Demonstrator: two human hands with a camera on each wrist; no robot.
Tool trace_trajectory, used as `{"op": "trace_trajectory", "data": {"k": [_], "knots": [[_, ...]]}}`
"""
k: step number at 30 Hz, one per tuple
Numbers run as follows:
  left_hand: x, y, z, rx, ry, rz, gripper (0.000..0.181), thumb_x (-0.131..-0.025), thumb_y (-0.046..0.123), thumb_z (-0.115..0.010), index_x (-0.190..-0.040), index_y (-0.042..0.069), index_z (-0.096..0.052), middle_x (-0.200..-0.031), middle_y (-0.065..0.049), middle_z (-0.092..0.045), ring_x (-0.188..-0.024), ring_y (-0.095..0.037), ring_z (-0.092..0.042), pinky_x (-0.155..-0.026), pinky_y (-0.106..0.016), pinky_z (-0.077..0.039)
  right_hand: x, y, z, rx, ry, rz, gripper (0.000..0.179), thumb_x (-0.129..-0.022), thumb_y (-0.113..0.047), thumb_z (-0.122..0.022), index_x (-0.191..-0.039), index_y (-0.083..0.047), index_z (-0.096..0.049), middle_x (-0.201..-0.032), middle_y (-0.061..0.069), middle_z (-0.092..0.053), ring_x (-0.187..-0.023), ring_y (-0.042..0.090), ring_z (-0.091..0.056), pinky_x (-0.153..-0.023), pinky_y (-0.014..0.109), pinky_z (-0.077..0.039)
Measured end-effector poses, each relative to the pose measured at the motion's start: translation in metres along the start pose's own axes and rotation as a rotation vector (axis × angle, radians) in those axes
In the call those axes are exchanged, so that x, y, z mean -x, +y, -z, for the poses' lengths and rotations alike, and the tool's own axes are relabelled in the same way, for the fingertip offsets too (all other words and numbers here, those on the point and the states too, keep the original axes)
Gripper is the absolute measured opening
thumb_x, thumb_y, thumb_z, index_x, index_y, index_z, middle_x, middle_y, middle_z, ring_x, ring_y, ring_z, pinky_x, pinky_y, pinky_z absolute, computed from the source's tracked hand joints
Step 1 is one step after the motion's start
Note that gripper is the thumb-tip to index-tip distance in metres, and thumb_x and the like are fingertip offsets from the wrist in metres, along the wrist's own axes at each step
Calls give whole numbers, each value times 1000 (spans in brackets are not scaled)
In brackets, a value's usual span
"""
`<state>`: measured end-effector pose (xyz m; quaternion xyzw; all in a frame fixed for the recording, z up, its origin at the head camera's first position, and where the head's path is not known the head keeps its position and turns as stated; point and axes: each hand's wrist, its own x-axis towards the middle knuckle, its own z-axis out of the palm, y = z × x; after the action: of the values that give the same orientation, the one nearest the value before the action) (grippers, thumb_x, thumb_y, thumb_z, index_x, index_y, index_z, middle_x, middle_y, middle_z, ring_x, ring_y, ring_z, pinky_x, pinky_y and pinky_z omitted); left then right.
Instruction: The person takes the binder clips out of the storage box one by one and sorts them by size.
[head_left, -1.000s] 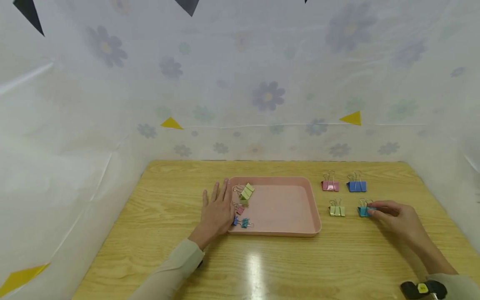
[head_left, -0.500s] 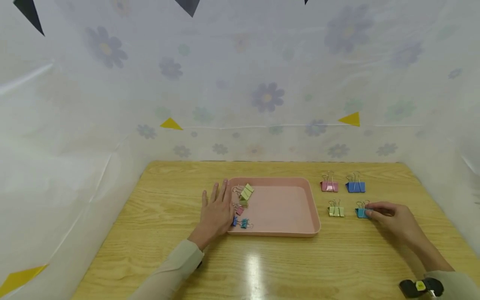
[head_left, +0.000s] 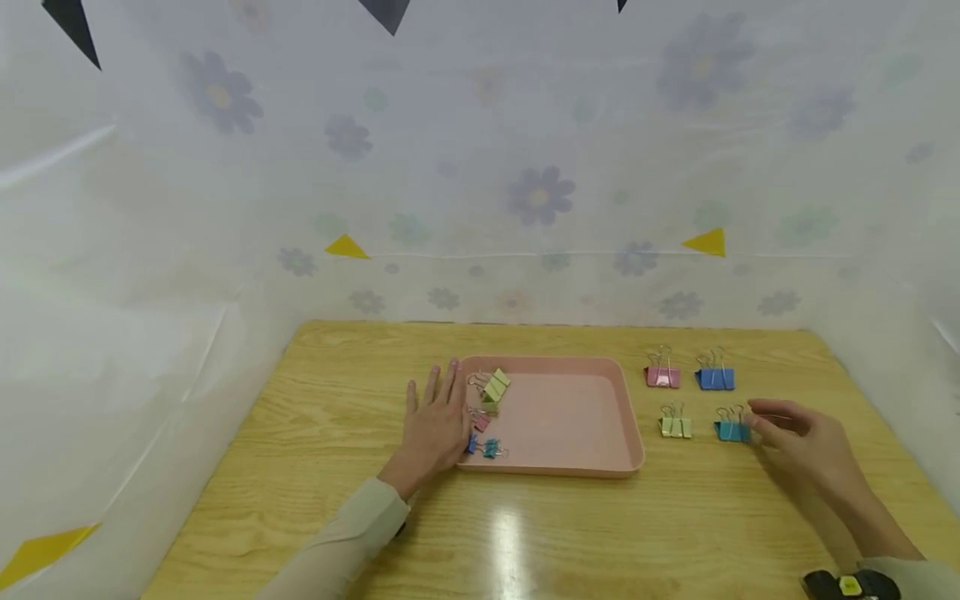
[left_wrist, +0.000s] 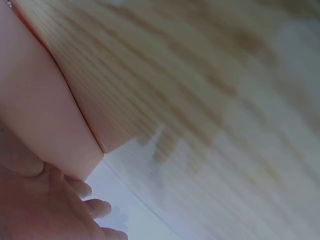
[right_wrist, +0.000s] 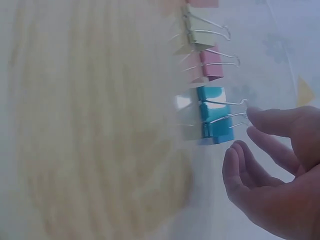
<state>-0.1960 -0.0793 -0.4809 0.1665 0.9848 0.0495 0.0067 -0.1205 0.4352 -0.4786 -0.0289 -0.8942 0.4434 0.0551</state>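
My left hand [head_left: 435, 429] lies with straight fingers along the left wall of a pink tray [head_left: 562, 421]. In the left wrist view its fingers [left_wrist: 80, 189] touch or nearly touch the tray's outer side [left_wrist: 65, 135]. On the table at right, a teal binder clip [head_left: 730, 432] stands with its wire handles up. My right hand [head_left: 813, 450] is just to its right, thumb and fingers slightly bent and apart. In the right wrist view a small gap shows between the fingers and the teal clip's body [right_wrist: 218, 132]; nothing is held.
Beside the teal clip stand a light-yellow clip [head_left: 676, 428], a pink clip [head_left: 663, 378] and a blue clip [head_left: 716, 380], roughly two by two. Inside the tray's left end lie smaller clips: yellow [head_left: 495, 386], pink [head_left: 481, 423], blue [head_left: 472, 445] and teal [head_left: 491, 449].
My right fingers held the teal clip and shifted it slightly left; now they have let go and moved a little right. The left hand stays on the tray's side.
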Motion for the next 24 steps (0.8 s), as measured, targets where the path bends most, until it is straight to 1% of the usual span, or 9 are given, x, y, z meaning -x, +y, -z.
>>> {"op": "trace_trajectory", "data": {"k": [2,6,10,15,19,24], "knots": [[0,0,-1,-6,-3,6,62,-111,31,-29,-166,8,-10,-172,-8,-7,-157,-35,-10,-120,-67,-8,0,-5,3,-26,22,-2,44,-101,-27,-69,-135,0,-63,-108,-31,-65,-93,-16,-59,-71,12,-52],[-1,-3,-3,-16,10,5,63,-111,31,-28,-166,8,-9,-172,-8,-7,-157,-35,-10,-120,-67,-8,-2,-15,4,-42,50,26,40,-101,-24,-69,-137,-8,-64,-112,-33,-64,-98,-16,-57,-73,7,-47],[-2,-3,-3,-16,24,-6,63,-111,31,-29,-166,7,-10,-172,-9,-8,-157,-36,-11,-120,-67,-9,-2,-26,1,-57,63,78,39,-101,-20,-68,-137,-8,-65,-118,-31,-63,-102,-13,-59,-78,5,-45],[-3,-2,-1,-19,12,-5,63,-111,31,-30,-166,7,-10,-172,-9,-9,-157,-36,-11,-120,-67,-9,0,-45,-9,-79,80,139,37,-101,-16,-68,-136,-5,-65,-121,-27,-65,-104,-10,-61,-82,5,-45],[-4,0,0,-22,2,-4,63,-111,31,-31,-166,6,-11,-172,-10,-9,-156,-36,-12,-120,-66,-9,-1,-59,-20,-114,109,182,35,-100,-11,-67,-133,1,-65,-121,-21,-67,-106,-6,-62,-85,5,-46],[-2,2,3,-18,7,-1,62,-111,31,-32,-165,5,-15,-172,-9,-11,-156,-36,-14,-120,-66,-11,-4,-70,-35,-183,95,240,35,-100,-4,-65,-134,4,-63,-125,-12,-68,-110,-1,-63,-88,9,-48]]}}
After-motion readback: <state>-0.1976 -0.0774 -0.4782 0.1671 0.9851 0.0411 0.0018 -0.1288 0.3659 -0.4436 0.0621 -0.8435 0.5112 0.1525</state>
